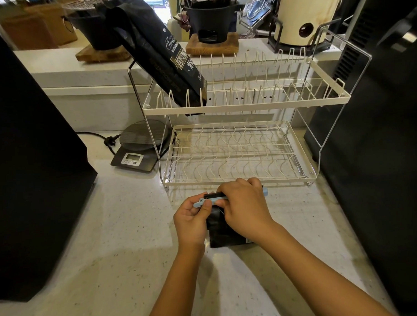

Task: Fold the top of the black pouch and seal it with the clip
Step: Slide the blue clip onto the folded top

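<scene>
A small black pouch (223,235) stands on the speckled counter (115,232) just in front of the dish rack, its top folded over. A light blue clip (204,201) lies across that folded top, its far end showing at the right of my right hand. My left hand (190,220) pinches the clip's left end between thumb and fingers. My right hand (243,206) covers the middle of the clip and the pouch's top, pressing on them. Most of the pouch's upper part is hidden by my hands.
A white two-tier wire dish rack (240,152) stands right behind the hands, with a large black coffee bag (161,55) leaning in its upper tier. A kitchen scale (136,155) sits at its left. Big black appliances flank the counter at left (32,164) and right (379,140).
</scene>
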